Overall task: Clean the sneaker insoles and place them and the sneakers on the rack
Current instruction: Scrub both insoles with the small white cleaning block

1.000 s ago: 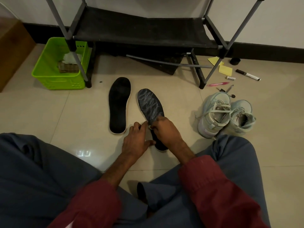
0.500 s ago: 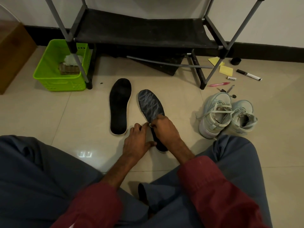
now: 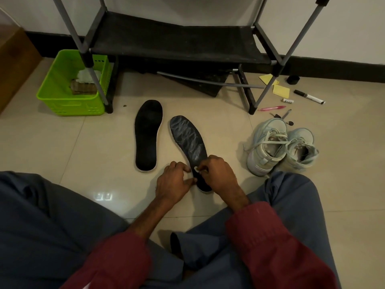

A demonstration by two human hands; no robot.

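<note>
Two insoles (image 3: 148,135) are laid on the floor by the rack (image 3: 177,40) — the marked insole (image 3: 186,138) is gripped at its edge by the left hand (image 3: 173,183), and a white piece (image 3: 196,169) is pinched against it by the right hand (image 3: 217,174). Cleaning seems unfinished; the sneakers (image 3: 279,151) are not yet racked.

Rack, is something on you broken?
Yes. Under the rack shelf, a grey pole lies slanted, its left end joined to nothing, and black fabric sags on the floor beneath it. It looks like a bottom tier that has come apart.
</note>
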